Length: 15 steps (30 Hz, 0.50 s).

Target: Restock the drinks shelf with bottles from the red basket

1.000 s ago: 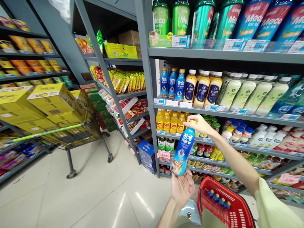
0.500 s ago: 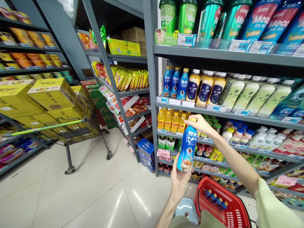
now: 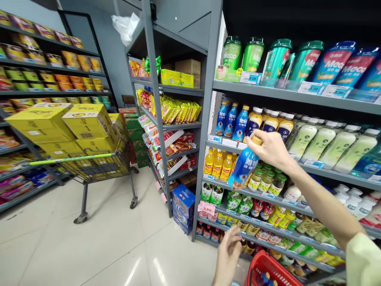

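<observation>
My right hand (image 3: 270,151) grips a blue bottled coffee drink (image 3: 244,167) by its gold cap. The bottle hangs tilted in front of the shelves, its base toward the lower left. Below it, my left hand (image 3: 229,250) is off the bottle, with fingers loosely bent and apart and nothing seen in them. Matching blue bottles (image 3: 231,121) stand at the left end of the shelf behind, beside dark-labelled bottles (image 3: 269,121). In the red shopping basket (image 3: 272,264) at the bottom, more bottles with blue labels and gold caps partly show.
Orange juice bottles (image 3: 218,165) line the shelf behind the held bottle, and Meco cups (image 3: 281,59) stand above. A blue box (image 3: 183,206) is on the floor by the rack. Left of it stands a cart (image 3: 98,169) stacked with yellow cartons (image 3: 87,123).
My left hand has let go of the bottle's base and dropped lower. The right hand has raised the bottle toward the shelf, tilting it more. The view has shifted, showing less of the basket.
</observation>
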Each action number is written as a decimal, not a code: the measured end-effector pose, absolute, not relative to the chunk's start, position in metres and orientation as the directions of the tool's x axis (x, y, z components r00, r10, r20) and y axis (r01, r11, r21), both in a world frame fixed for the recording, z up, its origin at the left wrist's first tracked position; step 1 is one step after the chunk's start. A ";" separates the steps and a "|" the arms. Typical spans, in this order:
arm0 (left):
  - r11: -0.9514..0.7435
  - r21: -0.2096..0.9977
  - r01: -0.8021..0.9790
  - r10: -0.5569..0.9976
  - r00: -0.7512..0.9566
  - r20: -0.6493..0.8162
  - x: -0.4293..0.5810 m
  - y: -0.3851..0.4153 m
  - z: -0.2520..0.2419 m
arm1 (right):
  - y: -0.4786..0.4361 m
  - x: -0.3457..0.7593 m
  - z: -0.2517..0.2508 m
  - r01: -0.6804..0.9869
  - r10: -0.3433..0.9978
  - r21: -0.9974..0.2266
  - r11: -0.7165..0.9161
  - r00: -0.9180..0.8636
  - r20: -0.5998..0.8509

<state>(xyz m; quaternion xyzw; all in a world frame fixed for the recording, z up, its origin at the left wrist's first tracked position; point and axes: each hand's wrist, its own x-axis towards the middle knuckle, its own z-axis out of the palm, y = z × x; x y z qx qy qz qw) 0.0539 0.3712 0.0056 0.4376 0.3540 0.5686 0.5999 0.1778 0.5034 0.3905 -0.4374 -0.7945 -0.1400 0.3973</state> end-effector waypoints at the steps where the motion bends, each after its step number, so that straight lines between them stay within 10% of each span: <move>1: -0.016 0.937 -0.350 0.992 0.109 0.058 0.057 0.366 -0.006 | 0.511 0.175 0.402 0.818 0.533 -0.081 0.570 -0.292 0.794; 15: -0.090 0.975 -0.204 0.986 0.117 0.116 0.044 0.368 -0.035 | 0.629 0.127 0.472 0.947 0.437 0.187 0.262 -0.290 0.851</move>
